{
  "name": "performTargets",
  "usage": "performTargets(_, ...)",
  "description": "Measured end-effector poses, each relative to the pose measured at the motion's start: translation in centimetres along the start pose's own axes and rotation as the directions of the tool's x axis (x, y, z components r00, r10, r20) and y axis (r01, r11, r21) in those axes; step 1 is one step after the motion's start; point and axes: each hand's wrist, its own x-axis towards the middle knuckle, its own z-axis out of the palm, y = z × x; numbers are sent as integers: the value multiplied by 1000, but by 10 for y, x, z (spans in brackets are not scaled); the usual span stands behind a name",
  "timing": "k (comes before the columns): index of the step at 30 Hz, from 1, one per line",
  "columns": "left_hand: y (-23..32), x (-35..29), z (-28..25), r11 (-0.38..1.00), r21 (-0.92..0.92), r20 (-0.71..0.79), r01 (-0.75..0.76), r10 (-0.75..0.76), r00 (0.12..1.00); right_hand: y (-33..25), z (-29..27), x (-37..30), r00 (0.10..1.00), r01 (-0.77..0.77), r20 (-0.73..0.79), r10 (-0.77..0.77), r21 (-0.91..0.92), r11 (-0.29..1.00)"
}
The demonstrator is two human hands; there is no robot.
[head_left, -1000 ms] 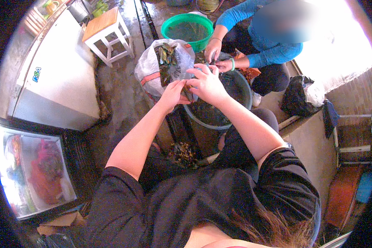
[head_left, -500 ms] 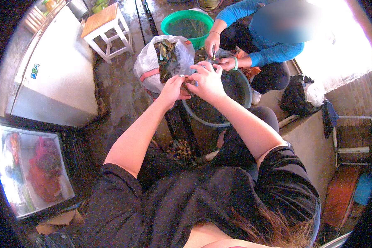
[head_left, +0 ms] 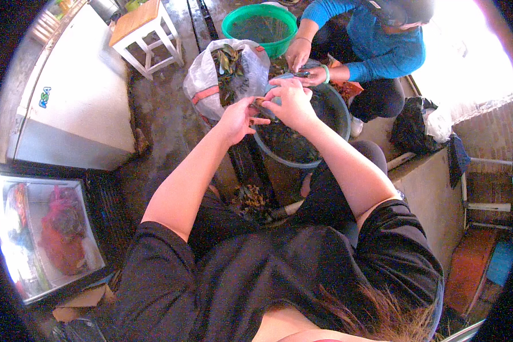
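While both hands meet at the left rim of the basin, one small piece sits between them

Seen from the head camera, a small brownish shell-like piece (head_left: 260, 102) is at the left rim of the round blue-grey plastic basin (head_left: 348, 126), pinched between the fingertips of the bare left hand (head_left: 237, 118) and the bare right hand (head_left: 292, 104). Both grips are narrow, though the left hand's lower fingers fan away from the palm. The right hand is nearer the basin's middle, above its opening; the left hand is outside its left rim. Fingers cover much of the piece, so I cannot tell its long axis.

Left of the basin stands a white woven plastic sack with a red stripe (head_left: 201, 80), dark elongated shells (head_left: 228, 58) in its mouth. At the basin's far edge, a blue-sleeved co-worker's hands (head_left: 297, 55) hold something dark.

Compared with half a second ago, the piece remains between the same fingertips by the basin's left rim, but the left hand's lower fingers are spread more clearly.
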Motion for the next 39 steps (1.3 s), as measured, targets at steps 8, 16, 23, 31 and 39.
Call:
performTargets(8, 0, 10, -8, 992, 124, -96, -28, 40, 995, -25, 4, -23, 940, 340, 87, -329, -210, 917)
performTargets(16, -13, 18, -26, 963, 234, -122, -137, 169, 978, -36, -4, -23, 893, 431, 151, -424, -15, 902)
performTargets(23, 3, -11, -10, 906, 353, -109, -233, 287, 952, -10, -1, -11, 960, 270, -73, -270, -7, 963)
performTargets(31, 5, -18, -10, 873, 426, -109, -236, 309, 945, -14, 12, -13, 975, 214, -49, -219, -87, 973)
performTargets(39, 0, -6, -18, 734, 616, -19, -286, 377, 926, -17, 13, -12, 992, 116, -38, -124, -161, 980)
